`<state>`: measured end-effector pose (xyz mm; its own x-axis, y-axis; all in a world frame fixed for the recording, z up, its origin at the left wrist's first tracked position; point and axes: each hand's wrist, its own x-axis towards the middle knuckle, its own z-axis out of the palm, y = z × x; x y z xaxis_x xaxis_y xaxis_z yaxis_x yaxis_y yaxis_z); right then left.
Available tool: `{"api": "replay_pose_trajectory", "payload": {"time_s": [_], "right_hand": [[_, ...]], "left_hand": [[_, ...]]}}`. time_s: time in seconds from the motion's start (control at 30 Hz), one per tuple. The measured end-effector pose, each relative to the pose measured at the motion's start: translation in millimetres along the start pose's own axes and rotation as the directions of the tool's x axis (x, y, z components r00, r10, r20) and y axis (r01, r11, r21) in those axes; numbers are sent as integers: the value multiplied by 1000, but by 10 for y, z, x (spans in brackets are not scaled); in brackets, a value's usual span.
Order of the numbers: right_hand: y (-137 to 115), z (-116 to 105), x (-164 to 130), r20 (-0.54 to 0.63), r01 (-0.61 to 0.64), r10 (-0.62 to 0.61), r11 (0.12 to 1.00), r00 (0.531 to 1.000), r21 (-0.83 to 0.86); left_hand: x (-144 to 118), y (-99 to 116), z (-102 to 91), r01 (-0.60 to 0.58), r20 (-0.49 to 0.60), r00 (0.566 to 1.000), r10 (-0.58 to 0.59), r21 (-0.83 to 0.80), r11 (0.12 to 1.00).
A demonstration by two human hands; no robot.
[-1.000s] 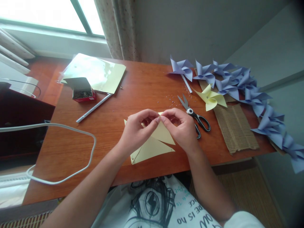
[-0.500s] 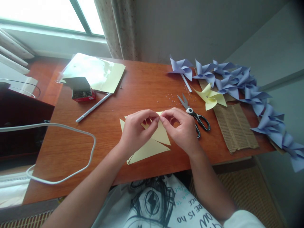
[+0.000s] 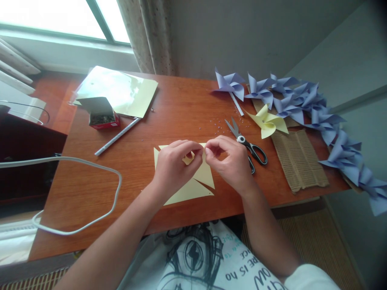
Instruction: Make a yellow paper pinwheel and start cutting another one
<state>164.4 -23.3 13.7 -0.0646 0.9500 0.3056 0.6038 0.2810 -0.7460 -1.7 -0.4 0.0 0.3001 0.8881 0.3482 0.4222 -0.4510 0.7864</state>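
The yellow paper square [image 3: 193, 183] lies flat on the tabletop [image 3: 181, 104], right in front of the person, near the front edge. It is cut in from its corners, so it looks like a few pointy flaps that meet in the middle. Both hands are on it. The left hand [image 3: 172, 167] has its grip pinched together on one bent-in paper tip [image 3: 188, 158], held over the middle of the square. The right hand [image 3: 231, 163] has its fingertips [image 3: 209, 152] pressed together just beside that tip; something tiny may be between them, but it is too small to tell. So this pinwheel looks only partly made: the cuts are done and one tip is pulled in, but the other flaps are flat and no stick is on it. The square sits a bit turned, with one flat pointy flap aiming toward the right and a little toward the person. It has no real long side, since it is about as wide as it is deep. Finished ones sit at the far right: a yellow pinwheel [image 3: 267, 123] and a long row of purple pinwheels [image 3: 305, 106]. Scissors [image 3: 249, 147] lie shut, just beside the right hand. A thin white stick [image 3: 116, 137] lies well apart on the left, near a small open red box [image 3: 101, 114] and a sheet of yellow paper [image 3: 121, 90].
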Motion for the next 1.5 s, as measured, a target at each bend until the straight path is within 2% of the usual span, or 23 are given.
{"api": "replay_pose_trajectory", "payload": {"time_s": [0.23,0.5,0.87,1.5], "right_hand": [[7,21,-27,9,-88,88,984,996,156],[22,21,-17,13,-113,112,977,994,184],[21,2,-14,21,-113,111,979,994,171],[45,39,-36,13,-84,83,983,996,162]], "left_hand": [[8,7,-17,147,35,989,-142,-206,967],[11,-22,-28,215,97,976,-195,-286,934],[11,-44,-7,173,128,982,-141,-290,941],[5,-49,3,172,85,984,-155,-260,950]]}}
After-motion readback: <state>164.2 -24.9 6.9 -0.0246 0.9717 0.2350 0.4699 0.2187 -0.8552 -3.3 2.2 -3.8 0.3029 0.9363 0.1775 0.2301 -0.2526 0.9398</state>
